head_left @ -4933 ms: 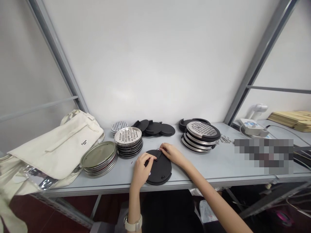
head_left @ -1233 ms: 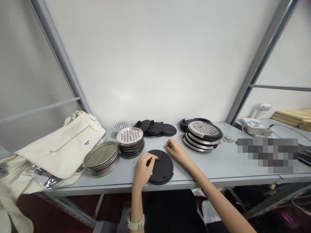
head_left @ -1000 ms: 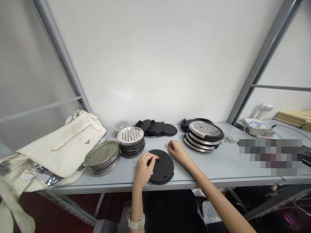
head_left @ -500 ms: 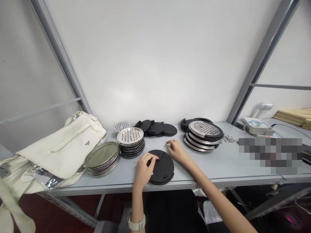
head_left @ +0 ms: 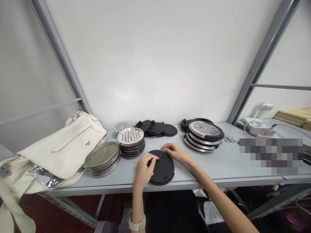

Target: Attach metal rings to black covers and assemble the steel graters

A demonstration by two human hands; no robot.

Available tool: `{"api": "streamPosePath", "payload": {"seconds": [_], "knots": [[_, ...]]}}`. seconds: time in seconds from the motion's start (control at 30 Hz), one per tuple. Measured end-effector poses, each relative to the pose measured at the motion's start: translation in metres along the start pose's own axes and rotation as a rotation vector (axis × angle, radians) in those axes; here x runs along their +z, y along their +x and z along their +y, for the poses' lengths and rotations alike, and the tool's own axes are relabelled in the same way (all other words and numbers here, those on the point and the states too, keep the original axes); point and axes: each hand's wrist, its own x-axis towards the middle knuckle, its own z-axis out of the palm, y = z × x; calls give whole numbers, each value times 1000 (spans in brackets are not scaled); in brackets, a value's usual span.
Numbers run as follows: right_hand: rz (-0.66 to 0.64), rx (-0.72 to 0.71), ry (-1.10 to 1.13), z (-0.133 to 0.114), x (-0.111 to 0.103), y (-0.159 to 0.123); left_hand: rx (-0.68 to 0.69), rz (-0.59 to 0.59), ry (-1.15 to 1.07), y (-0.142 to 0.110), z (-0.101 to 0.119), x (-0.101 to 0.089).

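Note:
A round black disc [head_left: 162, 170] lies near the front edge of the table, with a narrow raised tab [head_left: 161, 155] at its far side. My left hand [head_left: 143, 168] rests on the disc's left side, thumb and forefinger closed at the tab. At the disc's far rim, my right hand [head_left: 177, 152] pinches a small shiny metal wire piece [head_left: 162, 149]; its exact shape is too small to make out. Left of the disc stands a stack of round metal grater plates [head_left: 130, 136]. Behind my right hand is a pile of black rings and perforated metal plates [head_left: 203, 129].
Olive-green round lids [head_left: 102, 155] are stacked at left beside a cream cloth bag [head_left: 63, 149]. Black discs [head_left: 156, 128] overlap along the wall. Small metal wire pieces [head_left: 227, 138] lie at right, near a white device [head_left: 257, 127] with a cable. Metal posts frame the table.
My right hand drew the metal piece away from the disc, held it beyond the far rim, then brought it back to the rim beside the tab. My left hand stayed on the disc.

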Motion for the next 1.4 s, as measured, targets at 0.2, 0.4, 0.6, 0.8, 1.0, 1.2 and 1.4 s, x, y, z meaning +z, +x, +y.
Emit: {"api": "streamPosePath", "payload": {"seconds": [0.2, 0.4, 0.6, 0.8, 1.0, 1.2, 1.4], "knots": [[-2, 39, 40, 3, -5, 4, 3, 5, -15, 0, 2, -1], [-21, 49, 71, 3, -6, 3, 3, 5, -6, 0, 1, -1], [-108, -8, 76, -7, -5, -4, 15, 9, -6, 0, 1, -1], [-102, -29, 40, -7, -5, -4, 7, -1, -7, 1, 1, 0], [-90, -43, 86, 0, -3, -1, 7, -2, 2, 1, 0, 0], [-89, -57, 35, 0, -3, -1, 8, -6, 0, 0, 1, -1], [-105, -76, -23, -8, -5, -5, 13, 0, -6, 0, 1, -1]]}}
